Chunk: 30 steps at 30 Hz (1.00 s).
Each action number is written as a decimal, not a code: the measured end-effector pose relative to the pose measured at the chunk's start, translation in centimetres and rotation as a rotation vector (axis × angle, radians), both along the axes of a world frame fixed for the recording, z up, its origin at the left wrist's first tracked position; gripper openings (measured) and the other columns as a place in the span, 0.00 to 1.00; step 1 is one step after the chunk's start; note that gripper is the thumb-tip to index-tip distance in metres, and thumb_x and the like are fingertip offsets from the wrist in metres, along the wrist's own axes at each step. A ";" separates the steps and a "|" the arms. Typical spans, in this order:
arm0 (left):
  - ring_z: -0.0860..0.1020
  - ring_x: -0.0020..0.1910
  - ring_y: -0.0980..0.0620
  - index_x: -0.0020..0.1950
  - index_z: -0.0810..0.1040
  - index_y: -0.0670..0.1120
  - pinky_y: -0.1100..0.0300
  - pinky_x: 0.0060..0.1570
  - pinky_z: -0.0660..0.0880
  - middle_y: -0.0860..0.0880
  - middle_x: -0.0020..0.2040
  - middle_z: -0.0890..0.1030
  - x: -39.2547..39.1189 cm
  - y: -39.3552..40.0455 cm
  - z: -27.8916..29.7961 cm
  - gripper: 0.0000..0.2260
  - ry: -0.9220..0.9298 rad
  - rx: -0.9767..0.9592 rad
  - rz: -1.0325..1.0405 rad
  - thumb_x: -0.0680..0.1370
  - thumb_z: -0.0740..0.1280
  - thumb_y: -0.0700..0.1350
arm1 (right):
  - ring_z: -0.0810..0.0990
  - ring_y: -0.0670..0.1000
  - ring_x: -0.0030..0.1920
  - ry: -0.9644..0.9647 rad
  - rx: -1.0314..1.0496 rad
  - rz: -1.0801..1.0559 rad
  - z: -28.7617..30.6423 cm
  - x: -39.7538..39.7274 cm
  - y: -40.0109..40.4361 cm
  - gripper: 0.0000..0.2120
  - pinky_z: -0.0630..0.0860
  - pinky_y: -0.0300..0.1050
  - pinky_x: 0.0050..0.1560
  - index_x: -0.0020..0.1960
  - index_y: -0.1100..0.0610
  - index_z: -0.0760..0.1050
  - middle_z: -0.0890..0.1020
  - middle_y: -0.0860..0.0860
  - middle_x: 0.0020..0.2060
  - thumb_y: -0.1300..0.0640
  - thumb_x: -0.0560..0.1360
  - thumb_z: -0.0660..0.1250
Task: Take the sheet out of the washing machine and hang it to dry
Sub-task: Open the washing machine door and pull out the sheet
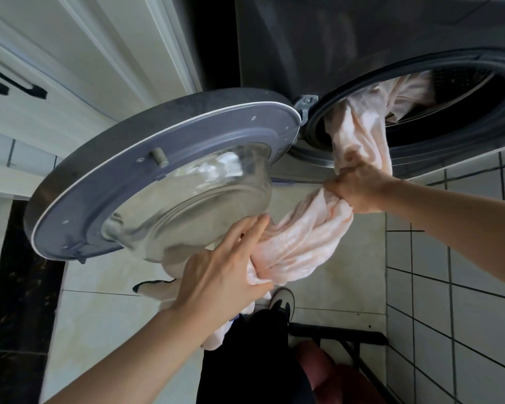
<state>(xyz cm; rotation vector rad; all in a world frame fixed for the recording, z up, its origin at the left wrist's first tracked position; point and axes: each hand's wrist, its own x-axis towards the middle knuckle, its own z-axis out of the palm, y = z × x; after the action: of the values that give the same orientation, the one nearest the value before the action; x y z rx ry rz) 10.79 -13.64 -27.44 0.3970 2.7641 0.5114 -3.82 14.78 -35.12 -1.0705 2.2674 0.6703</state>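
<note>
Right grip [359, 189] is fisted around the pink sheet [298, 243]; left grip [222, 275] pinches its lower bunch, fingers spread. The sheet's far end disappears inside the washing machine [333, 39] drum.

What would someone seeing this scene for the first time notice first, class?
A pale pink sheet trails out of the washing machine drum at upper right, down through both hands. The right hand grips it below the opening; the left hand gathers it lower down. The round door hangs open at centre left.
</note>
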 end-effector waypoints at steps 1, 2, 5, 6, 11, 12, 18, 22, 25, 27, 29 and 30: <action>0.82 0.41 0.55 0.74 0.61 0.60 0.56 0.34 0.78 0.64 0.70 0.68 0.1 -0.2 -0.1 0.41 -0.025 -0.017 0.005 0.63 0.66 0.69 | 0.80 0.54 0.53 0.044 0.029 -0.020 0.0 -0.1 0.7 0.18 0.53 0.61 0.69 0.60 0.50 0.70 0.84 0.50 0.46 0.55 0.71 0.63; 0.82 0.42 0.56 0.73 0.63 0.61 0.58 0.34 0.77 0.65 0.69 0.69 0.1 -0.3 -0.3 0.41 -0.031 -0.047 0.004 0.62 0.69 0.69 | 0.81 0.55 0.51 0.098 0.046 -0.030 -0.2 -0.1 1.5 0.18 0.55 0.63 0.68 0.59 0.51 0.71 0.84 0.51 0.45 0.56 0.69 0.65; 0.82 0.38 0.57 0.62 0.76 0.59 0.63 0.30 0.71 0.65 0.57 0.79 0.7 -1.0 -0.9 0.35 -0.027 -0.095 0.002 0.57 0.75 0.67 | 0.81 0.57 0.34 0.275 -0.037 -0.021 -0.7 0.2 3.5 0.14 0.65 0.66 0.60 0.44 0.56 0.79 0.82 0.53 0.29 0.62 0.58 0.69; 0.81 0.36 0.56 0.58 0.78 0.59 0.63 0.29 0.70 0.65 0.53 0.81 0.9 -1.2 -1.1 0.32 -0.036 -0.106 0.008 0.57 0.75 0.67 | 0.79 0.57 0.29 0.312 -0.093 -0.005 -1.0 0.6 3.9 0.12 0.67 0.65 0.57 0.39 0.57 0.79 0.80 0.53 0.24 0.65 0.55 0.67; 0.81 0.35 0.50 0.53 0.78 0.57 0.53 0.32 0.77 0.62 0.48 0.80 1.3 -1.6 -1.9 0.25 -0.093 -0.084 0.068 0.60 0.73 0.65 | 0.75 0.56 0.25 0.404 -0.343 -0.084 -1.1 2.9 1.7 0.14 0.64 0.61 0.58 0.37 0.59 0.75 0.77 0.54 0.22 0.66 0.51 0.66; 0.81 0.35 0.50 0.53 0.78 0.56 0.54 0.32 0.78 0.61 0.48 0.80 1.3 -1.4 -2.0 0.25 -0.089 -0.077 0.068 0.60 0.73 0.65 | 0.77 0.56 0.27 0.407 -0.383 -0.125 -0.8 3.3 0.9 0.17 0.62 0.61 0.59 0.40 0.60 0.76 0.78 0.54 0.23 0.65 0.52 0.67; 0.80 0.51 0.51 0.71 0.62 0.60 0.54 0.44 0.77 0.63 0.68 0.68 0.0 1.5 -0.8 0.38 -0.158 -0.024 0.053 0.64 0.70 0.67 | 0.77 0.58 0.30 0.397 -0.578 -0.286 3.2 6.2 -3.9 0.24 0.65 0.59 0.57 0.46 0.59 0.75 0.77 0.54 0.26 0.60 0.50 0.70; 0.76 0.61 0.47 0.76 0.37 0.56 0.53 0.46 0.76 0.56 0.77 0.54 -0.3 3.6 -0.7 0.58 -0.196 0.031 0.120 0.61 0.71 0.71 | 0.78 0.56 0.32 0.266 -0.640 -0.386 6.7 7.5 -6.8 0.23 0.71 0.56 0.53 0.46 0.56 0.72 0.77 0.51 0.29 0.55 0.52 0.68; 0.79 0.56 0.43 0.76 0.38 0.54 0.52 0.39 0.76 0.51 0.77 0.58 -0.5 4.6 -0.5 0.54 -0.119 0.101 0.226 0.63 0.66 0.70 | 0.77 0.56 0.33 0.139 -0.686 -0.413 8.5 9.0 -8.5 0.25 0.71 0.54 0.53 0.50 0.57 0.70 0.77 0.51 0.32 0.54 0.54 0.62; 0.82 0.45 0.41 0.75 0.47 0.54 0.54 0.33 0.73 0.51 0.71 0.71 -0.5 4.7 -0.2 0.41 -0.019 0.120 0.270 0.66 0.58 0.65 | 0.79 0.55 0.38 0.044 -0.700 -0.448 9.0 9.7 -9.0 0.27 0.69 0.53 0.55 0.55 0.58 0.69 0.78 0.51 0.37 0.54 0.56 0.60; 0.80 0.37 0.40 0.66 0.60 0.55 0.54 0.29 0.73 0.52 0.54 0.81 -0.4 4.5 -0.1 0.30 0.030 0.134 0.297 0.67 0.59 0.64 | 0.80 0.54 0.43 0.005 -0.733 -0.469 9.2 10.0 -8.9 0.28 0.68 0.51 0.56 0.57 0.59 0.68 0.79 0.51 0.41 0.54 0.57 0.60; 0.80 0.35 0.40 0.60 0.63 0.54 0.54 0.28 0.72 0.52 0.46 0.81 -0.4 4.3 -0.1 0.26 0.043 0.139 0.292 0.67 0.63 0.63 | 0.80 0.54 0.45 -0.003 -0.775 -0.469 9.3 10.0 -8.6 0.28 0.68 0.52 0.56 0.58 0.59 0.67 0.79 0.51 0.42 0.54 0.58 0.61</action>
<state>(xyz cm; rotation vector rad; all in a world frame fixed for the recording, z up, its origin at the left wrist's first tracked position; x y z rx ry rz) 10.44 -9.33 -27.52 0.0319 2.8517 0.7758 6.22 6.20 -25.85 -0.7690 2.6961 -0.4394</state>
